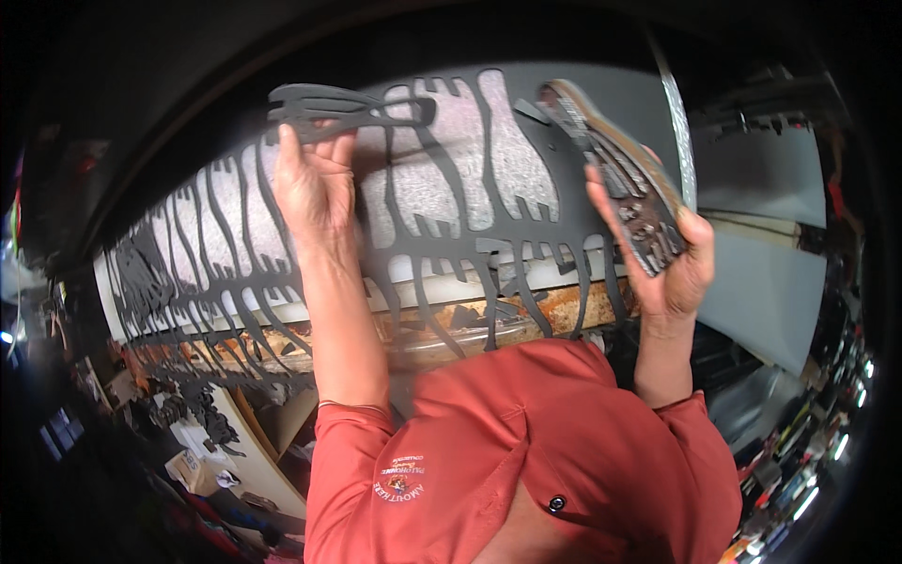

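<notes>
A worker in a red shirt (526,414) lifts two objects above a dark sheet (571,202) spread over a pale counter (517,179), its surface showing through rows of cut-outs with toothed ends. The left hand (315,188) raises a slotted dark piece (329,103) over the sheet, its grip pinching the broad end between thumb and fingers while the narrower, looped end reaches rightward, unsupported. The right hand (681,254) carries a shoe-shaped metal die (620,169), tilted with its upper end to the left, the grip wrapped around its lower part, thumb on one side and fingers on the other. Good handling here would seem to mean supporting the piece at its broad end, so its thin strips neither bend nor tear, and holding the die firmly by its outer sides, skin clear of the narrow metal ridges. Keeping the two well apart, as they are now, looks wise. Narrow strips of the sheet droop past the counter's rusty front edge (460,324), where a careless sleeve could snag them.
</notes>
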Tool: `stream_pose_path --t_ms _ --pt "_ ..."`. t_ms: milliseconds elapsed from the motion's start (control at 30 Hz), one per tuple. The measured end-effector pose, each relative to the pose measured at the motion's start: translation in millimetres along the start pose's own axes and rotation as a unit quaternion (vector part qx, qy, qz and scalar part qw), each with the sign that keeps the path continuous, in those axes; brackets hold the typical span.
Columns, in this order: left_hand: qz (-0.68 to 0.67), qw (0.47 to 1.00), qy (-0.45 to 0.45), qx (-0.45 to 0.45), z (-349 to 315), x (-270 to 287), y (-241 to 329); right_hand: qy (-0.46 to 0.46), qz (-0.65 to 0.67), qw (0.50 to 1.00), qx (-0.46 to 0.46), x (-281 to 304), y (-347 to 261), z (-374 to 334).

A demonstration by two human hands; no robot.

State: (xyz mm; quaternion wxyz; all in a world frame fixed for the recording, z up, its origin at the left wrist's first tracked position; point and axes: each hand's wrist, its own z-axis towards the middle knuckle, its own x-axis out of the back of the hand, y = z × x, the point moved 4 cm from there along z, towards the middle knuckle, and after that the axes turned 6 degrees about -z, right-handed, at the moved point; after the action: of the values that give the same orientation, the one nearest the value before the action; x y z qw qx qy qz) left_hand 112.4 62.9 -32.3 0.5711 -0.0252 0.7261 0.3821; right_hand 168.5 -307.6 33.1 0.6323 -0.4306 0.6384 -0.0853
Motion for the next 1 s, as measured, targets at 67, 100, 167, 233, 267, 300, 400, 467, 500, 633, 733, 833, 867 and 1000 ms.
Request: stream_pose_path --t_ms 67,100,167,233,267,300,400,467,500,633,733,833,867,1000 --pt "0.052 0.998 -0.013 0.042 -5.0 -3.8 3.1 -0.011 -0.17 0.984 0.062 6.1 -10.8 4.3" --pt "0.053 0.997 -0.015 0.053 -8.6 -6.9 1.3 -0.015 -0.335 0.937 0.096 7.4 -12.2 6.1" --pt "0.083 0.994 0.029 0.066 -15.3 -10.2 -4.8 0.012 -0.593 0.79 0.154 9.8 -6.3 9.0" --pt "0.093 0.994 0.014 0.061 -20.1 -17.7 -9.4 -0.021 -0.779 0.593 0.204 8.1 13.8 17.2" --pt "0.117 0.99 0.015 0.075 -22.2 -19.7 -11.1 -0.02 -0.817 0.537 0.21 9.5 23.7 21.0" --pt "0.146 0.985 0.038 0.082 -24.4 -19.4 -11.0 -0.017 -0.822 0.526 0.217 11.2 25.9 19.7" --pt "0.189 0.978 0.032 0.078 -29.3 -24.4 -6.6 0.027 -0.797 0.569 0.202 14.9 25.2 24.0" --pt "0.247 0.965 0.048 0.075 -31.6 -27.0 -5.5 0.024 -0.785 0.554 0.275 4.8 18.6 30.7" --pt "0.265 0.96 0.054 0.07 -33.6 -29.5 -7.3 0.008 -0.771 0.562 0.299 -1.1 14.3 37.0" --pt "0.28 0.955 0.062 0.07 -37.5 -38.9 -10.9 -0.066 -0.791 0.494 0.357 -25.6 13.2 75.9" --pt "0.37 0.927 0.063 0.008 -33.4 -30.5 11.1 -0.007 -0.807 0.503 0.311 -15.4 -3.0 77.2" --pt "0.533 0.832 0.132 -0.077 -29.9 -7.2 42.8 0.027 -0.831 0.51 0.223 8.8 -8.7 44.4" --pt "0.615 0.756 0.184 -0.126 -31.6 -2.0 50.0 0.004 -0.827 0.525 0.202 14.4 1.2 32.3" --pt "0.635 0.714 0.134 -0.263 -48.2 -21.8 44.2 0.04 -0.796 0.545 0.258 24.3 26.6 10.8"
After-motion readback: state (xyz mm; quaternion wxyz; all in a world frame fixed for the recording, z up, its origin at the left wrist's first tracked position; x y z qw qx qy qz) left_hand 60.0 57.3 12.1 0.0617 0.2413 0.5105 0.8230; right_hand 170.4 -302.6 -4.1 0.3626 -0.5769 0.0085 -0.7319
